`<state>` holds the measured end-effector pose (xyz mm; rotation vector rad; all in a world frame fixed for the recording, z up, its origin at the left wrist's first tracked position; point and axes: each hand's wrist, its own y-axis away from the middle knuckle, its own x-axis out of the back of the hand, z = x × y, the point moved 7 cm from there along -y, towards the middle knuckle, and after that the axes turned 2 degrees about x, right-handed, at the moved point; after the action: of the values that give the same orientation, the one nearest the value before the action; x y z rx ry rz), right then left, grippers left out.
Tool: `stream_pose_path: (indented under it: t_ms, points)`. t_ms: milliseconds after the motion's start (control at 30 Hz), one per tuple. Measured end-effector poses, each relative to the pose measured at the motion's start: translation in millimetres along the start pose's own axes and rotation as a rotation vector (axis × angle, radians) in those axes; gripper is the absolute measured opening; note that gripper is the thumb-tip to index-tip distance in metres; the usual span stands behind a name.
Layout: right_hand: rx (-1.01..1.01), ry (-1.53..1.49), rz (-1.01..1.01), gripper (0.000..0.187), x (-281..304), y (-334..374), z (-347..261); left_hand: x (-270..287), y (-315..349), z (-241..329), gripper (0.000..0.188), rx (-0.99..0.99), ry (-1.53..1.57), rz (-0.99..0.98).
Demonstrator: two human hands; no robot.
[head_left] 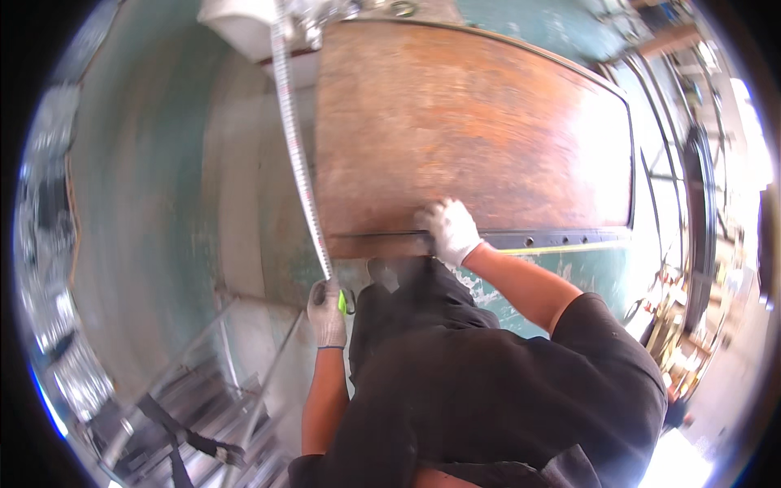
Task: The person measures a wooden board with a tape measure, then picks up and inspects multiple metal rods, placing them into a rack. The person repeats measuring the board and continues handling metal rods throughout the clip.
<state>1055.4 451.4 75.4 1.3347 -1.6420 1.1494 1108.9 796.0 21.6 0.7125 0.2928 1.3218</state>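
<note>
My left hand point(327, 315), in a pale knit glove, is closed around a tape measure point(342, 302) with a bright green part. Its long white blade point(297, 150) runs out from the hand, along the table's left side, to the far end of the view. My right hand point(452, 231), gloved in white, is at the near edge of a worn brown wooden tabletop point(472, 130). Its fingers look bent but are smeared by motion, so I cannot make out whether they grip anything.
Dark edging with round holes point(561, 241) runs along the table's near side. A white object point(244, 23) stands beyond its far left corner. Metal framing point(228, 358) and dark straps point(191, 439) lie at lower left. Racks with long bars point(695, 211) line the right. The floor is worn green.
</note>
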Motion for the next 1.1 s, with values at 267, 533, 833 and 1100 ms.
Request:
stream_pose_path:
  t_ms: [267,533,833,1100]
  points:
    - [-0.106,0.215,-0.211,0.014,-25.6,36.8,-10.2,-45.2,-23.2,26.5,0.028,-0.003,0.208,-0.058]
    - [-0.096,0.097,0.066,0.019,96.3,24.7,-0.7,-53.4,8.0,21.5,0.035,-0.133,0.29,0.02]
    - [-0.067,0.25,0.732,0.018,402.4,28.1,-15.2,-58.4,31.2,31.5,0.03,-0.139,0.343,0.097]
    - [-0.336,1.087,1.262,0.015,624.6,174.4,-36.8,-108.9,10.9,-4.3,0.042,-0.207,-0.159,0.063]
